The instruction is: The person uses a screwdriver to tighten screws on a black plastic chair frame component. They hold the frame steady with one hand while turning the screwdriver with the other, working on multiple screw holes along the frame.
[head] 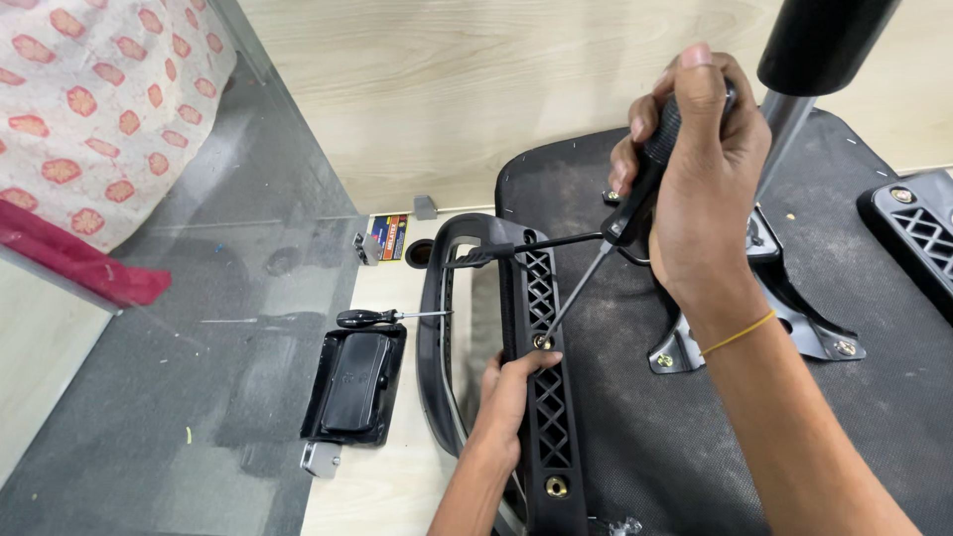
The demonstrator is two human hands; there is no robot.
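The right hand (695,189) hides most of the screwdriver (635,208) handle. The gas column (809,60) and the second armrest (918,233) run off the frame, and the label (389,236) print is too small to read.

One small label (389,237) is all there is to see. It lies flat on the pale wood floor (397,476), close to the wall (476,89). It is a little rectangle, tilted a bit. It has bands of red, yellow and blue with a dark edge. A small metal piece (365,247) sits just to its left. A round dark hole (419,253) is just to its right. No boxes, signs or screens show.
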